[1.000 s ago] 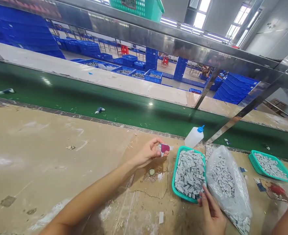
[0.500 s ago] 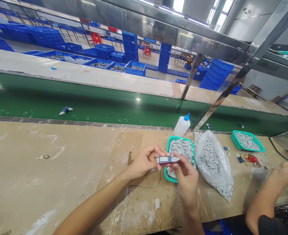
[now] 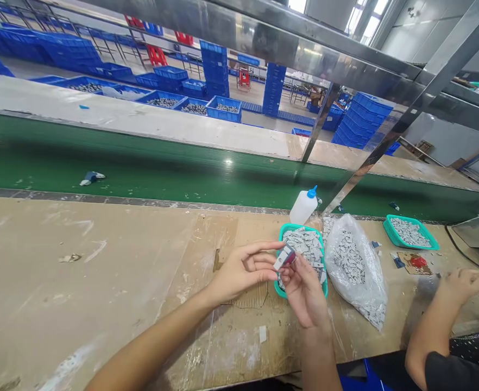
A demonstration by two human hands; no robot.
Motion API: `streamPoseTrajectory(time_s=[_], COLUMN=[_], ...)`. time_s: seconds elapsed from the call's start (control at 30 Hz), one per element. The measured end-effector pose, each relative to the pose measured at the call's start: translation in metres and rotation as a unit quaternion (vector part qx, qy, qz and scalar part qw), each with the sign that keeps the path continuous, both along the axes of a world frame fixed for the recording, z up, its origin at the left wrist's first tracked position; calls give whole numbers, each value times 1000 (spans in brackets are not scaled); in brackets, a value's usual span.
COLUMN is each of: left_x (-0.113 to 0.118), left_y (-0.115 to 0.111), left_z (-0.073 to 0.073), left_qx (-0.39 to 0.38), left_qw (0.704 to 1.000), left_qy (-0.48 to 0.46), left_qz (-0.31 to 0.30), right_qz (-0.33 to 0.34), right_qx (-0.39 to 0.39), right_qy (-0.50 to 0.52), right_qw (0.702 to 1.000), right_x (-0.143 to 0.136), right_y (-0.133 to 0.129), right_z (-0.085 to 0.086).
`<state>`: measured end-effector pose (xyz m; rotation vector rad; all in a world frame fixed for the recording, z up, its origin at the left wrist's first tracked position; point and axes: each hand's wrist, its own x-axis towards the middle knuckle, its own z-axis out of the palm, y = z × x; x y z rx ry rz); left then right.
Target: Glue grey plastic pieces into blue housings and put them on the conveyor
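Note:
A small dark-blue, white and red block-shaped piece (image 3: pixel 285 257) is held up over a green basket (image 3: pixel 283 232) of small grey-white flat pieces (image 3: pixel 307 243). My right hand (image 3: pixel 308 290) pinches its lower right side between thumb and fingers. My left hand (image 3: pixel 245 269) comes from the left, with index fingertip at the block's top edge and thumb by its lower left corner. The block is tilted, with a white face toward the left. My fingers cover part of its red side.
Behind the basket stands a white squeeze bottle (image 3: pixel 303 206) with a blue cap. A clear bag (image 3: pixel 351 266) of grey pieces lies to the right. Farther right are another green basket (image 3: pixel 410 232), red paste (image 3: pixel 417 262) on cardboard and a co-worker's hands (image 3: pixel 463 285). A green conveyor belt (image 3: pixel 162 168) runs behind the table.
The block has turned from lying nearly level to a steep tilt. My right hand has shifted slightly down and turned, and my left fingers have straightened. On the belt, parts have shifted left.

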<state>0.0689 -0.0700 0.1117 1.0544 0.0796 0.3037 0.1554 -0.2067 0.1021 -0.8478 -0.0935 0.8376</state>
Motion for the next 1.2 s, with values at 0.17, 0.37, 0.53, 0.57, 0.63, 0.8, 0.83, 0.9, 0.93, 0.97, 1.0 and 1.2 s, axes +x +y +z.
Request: streamPoseTrajectory(time_s=[0.17, 0.37, 0.53, 0.57, 0.63, 0.8, 0.83, 0.9, 0.93, 0.97, 1.0, 1.2], left_x=[-4, -10, -16, -17, -18, -19, -19, -19, -19, -19, -19, -19], left_y=[-7, -12, -13, -13, -12, -9, -8, -6, -5, -5, -4, -6], left_z=[6, 14, 16, 16, 17, 16, 15, 13, 12, 11, 9, 7], left_qx=[-1, 13, 76, 94, 132, 205, 221, 251, 264, 275, 282, 269], left_qw=[1000, 999, 995, 993, 987, 970, 965, 953, 948, 943, 940, 941], left_qy=[4, 36, 28, 15, -8, -28, -32, -43, -49, -56, -62, -85], left_qz=[-9, 30, 66, 73, 90, 125, 136, 161, 172, 179, 183, 184], right_qz=[29, 32, 13, 14, 14, 6, 4, -7, -13, -20, -27, -52], right_qx=[33, 31, -1, -5, -6, -28, -32, -36, -39, -42, -45, -57], right_qy=[11, -10, -70, -73, -76, -105, -112, -127, -133, -138, -141, -157], right_qw=[999, 999, 997, 997, 997, 994, 993, 991, 990, 989, 989, 985], right_x=[-6, -7, -1, 0, 0, -3, -3, -4, -5, -5, -6, -12], right_y=[3, 3, -2, -4, -6, -7, -7, -8, -8, -9, -10, -13], right_z=[3, 5, -3, -3, -1, 3, 3, 0, -2, -4, -6, -5])
